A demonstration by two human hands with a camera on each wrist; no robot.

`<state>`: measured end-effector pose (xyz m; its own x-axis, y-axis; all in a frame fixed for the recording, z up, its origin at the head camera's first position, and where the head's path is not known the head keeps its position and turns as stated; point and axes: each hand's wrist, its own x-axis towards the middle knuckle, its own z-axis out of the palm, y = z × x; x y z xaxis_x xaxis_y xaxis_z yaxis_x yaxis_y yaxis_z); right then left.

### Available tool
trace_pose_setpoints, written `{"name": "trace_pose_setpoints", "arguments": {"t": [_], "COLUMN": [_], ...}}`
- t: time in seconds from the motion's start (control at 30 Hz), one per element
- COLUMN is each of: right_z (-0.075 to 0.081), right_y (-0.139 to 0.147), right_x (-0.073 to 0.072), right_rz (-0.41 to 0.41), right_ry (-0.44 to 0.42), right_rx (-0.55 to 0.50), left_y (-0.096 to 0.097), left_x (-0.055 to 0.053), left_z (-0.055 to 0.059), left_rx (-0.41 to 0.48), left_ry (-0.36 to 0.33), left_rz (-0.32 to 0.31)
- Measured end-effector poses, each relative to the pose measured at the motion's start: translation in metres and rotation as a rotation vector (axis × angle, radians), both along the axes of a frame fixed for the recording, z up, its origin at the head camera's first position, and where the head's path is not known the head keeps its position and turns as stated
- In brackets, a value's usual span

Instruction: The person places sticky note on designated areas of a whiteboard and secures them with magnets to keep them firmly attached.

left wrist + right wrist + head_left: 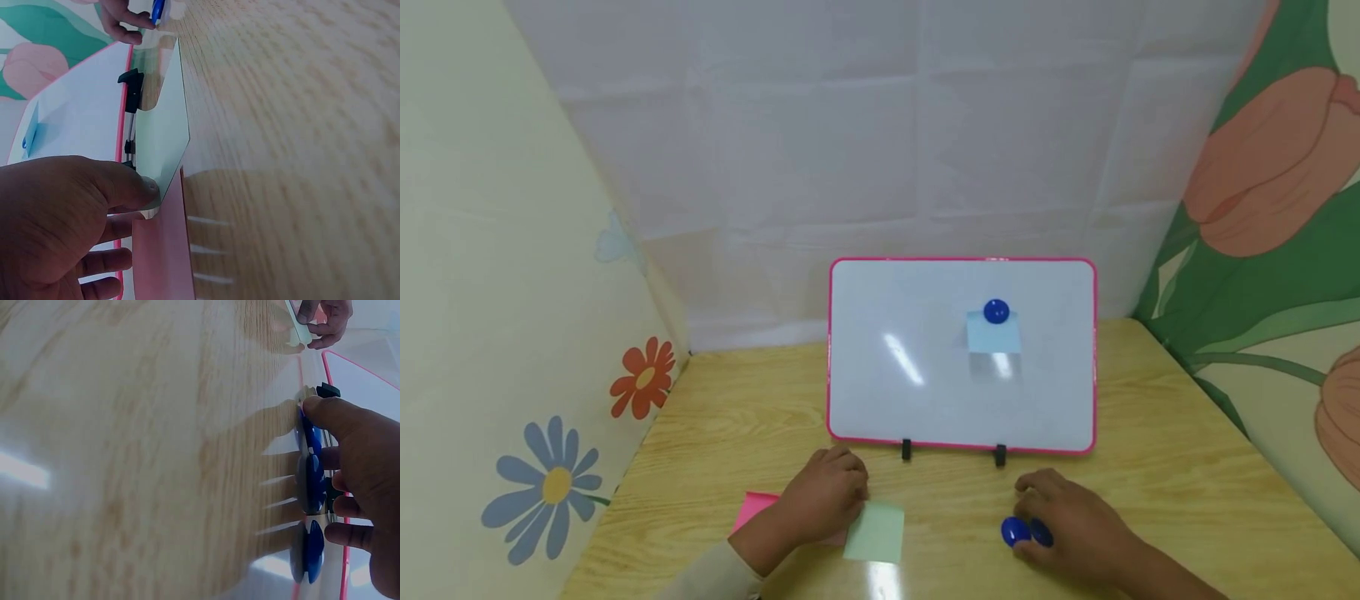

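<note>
My left hand (826, 497) pinches the near corner of a pale green sticky note (877, 533), its thumb on the face in the left wrist view. A pink sticky note (164, 250) lies beside it, partly hidden by that hand in the head view. Over at the right, my right hand (1071, 525) hovers low with fingers loosely bent over round blue magnets. Its thumb touches the edge of the leftmost magnet (1015, 531), while the other fingers stand apart from it. Beyond that one sit a second magnet (314, 482) and a third (315, 552).
A pink-framed whiteboard (910, 350) stands upright on black feet (1000, 455) behind the hands. On it, a blue magnet (996, 311) holds a light blue sticky note (993, 335). The wooden table (737, 417) meets flower-painted walls at both sides and a white sheet behind.
</note>
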<state>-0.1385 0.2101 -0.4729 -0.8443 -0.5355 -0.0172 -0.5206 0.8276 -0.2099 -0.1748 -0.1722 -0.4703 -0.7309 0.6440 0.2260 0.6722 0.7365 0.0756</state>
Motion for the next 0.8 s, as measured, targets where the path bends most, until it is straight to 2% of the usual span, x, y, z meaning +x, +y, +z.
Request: {"name": "trace_pose_setpoints", "arguments": {"t": [0.47,0.8], "right_z": [0.0015,0.0006], "right_y": [-0.0013,-0.0035], "right_x": [-0.0015,-0.0002], "right_rz": [0.018,0.046], "right_ry": [-0.016,0.031], "right_rx": [0.013,-0.013], "left_y": [-0.0036,-0.0045], "left_x": [0.0000,-0.0018], "left_z": [0.0015,-0.0025], "left_rx": [0.013,0.028], "left_ry": [0.023,0.049], "left_rz": [0.006,-0.004]}}
